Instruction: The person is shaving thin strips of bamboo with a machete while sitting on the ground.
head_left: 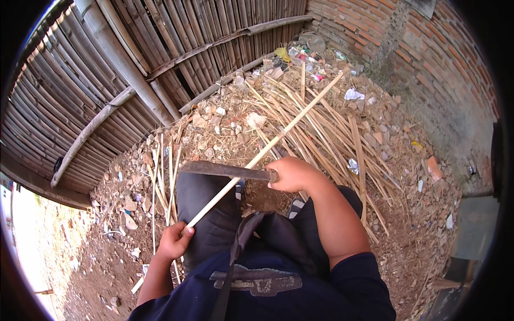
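Note:
My left hand point(175, 240) is closed round the near end of a long pale bamboo strip point(281, 135), beside my left knee. The strip slants up and away to the right, over the ground. In my right hand point(290, 174) is the handle of a machete point(225, 170). Its dark, worn blade points left, crossing the strip above my left thigh. Whether the edge bites into the strip or only rests on it, I cannot tell. Beyond my knees a loose pile of split bamboo strips point(332, 139) lies on the ground.
More thin strips point(162, 182) lie left of my left knee. Stones and litter cover the dirt floor point(134, 214). A bamboo fence point(123, 69) stands at the left and back, a brick wall point(428, 69) at the right. Plastic rubbish point(308, 56) gathers in the far corner.

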{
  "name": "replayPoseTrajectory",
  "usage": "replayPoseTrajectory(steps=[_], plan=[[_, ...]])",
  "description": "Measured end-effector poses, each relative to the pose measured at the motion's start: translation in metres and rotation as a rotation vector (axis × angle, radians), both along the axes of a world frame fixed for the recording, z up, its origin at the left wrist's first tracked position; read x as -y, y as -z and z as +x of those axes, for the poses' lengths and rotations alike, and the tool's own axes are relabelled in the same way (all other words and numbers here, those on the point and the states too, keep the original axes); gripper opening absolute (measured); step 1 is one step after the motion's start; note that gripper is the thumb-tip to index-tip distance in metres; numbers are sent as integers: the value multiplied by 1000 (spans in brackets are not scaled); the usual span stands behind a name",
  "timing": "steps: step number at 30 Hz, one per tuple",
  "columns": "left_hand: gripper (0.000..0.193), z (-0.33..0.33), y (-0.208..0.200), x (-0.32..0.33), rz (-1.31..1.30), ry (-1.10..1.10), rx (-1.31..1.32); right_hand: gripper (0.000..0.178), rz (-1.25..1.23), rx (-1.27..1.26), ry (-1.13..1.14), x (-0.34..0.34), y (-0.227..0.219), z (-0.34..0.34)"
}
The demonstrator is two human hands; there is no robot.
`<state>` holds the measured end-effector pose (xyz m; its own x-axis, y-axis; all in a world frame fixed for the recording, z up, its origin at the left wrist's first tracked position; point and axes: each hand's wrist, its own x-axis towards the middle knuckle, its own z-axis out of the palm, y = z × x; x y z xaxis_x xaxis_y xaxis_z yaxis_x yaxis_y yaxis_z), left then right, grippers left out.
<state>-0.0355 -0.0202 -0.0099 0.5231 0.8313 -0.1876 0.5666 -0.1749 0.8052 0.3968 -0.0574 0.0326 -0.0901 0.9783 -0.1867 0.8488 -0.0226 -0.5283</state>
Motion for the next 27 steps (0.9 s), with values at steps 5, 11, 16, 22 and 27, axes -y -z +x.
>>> replayPoseTrajectory(steps=[5, 11, 16, 22, 27], plan=[[37, 1, -3, 1, -30, -17, -27, 40, -97, 54, 1, -5, -8, -2], [36, 4, -6, 1, -9, -16, -33, 37, -26, 29, 16, -2, -1, -3], [37, 3, -4, 0, 15, -8, -25, 35, -51, 51, 19, -2, -10, -5], [38, 0, 2, 0, 4, -13, -23, 38, -124, 48, 17, -2, -12, -5], [39, 0, 2, -1, 5, -3, -4, 35, -38, 42, 7, -1, -3, -3]])
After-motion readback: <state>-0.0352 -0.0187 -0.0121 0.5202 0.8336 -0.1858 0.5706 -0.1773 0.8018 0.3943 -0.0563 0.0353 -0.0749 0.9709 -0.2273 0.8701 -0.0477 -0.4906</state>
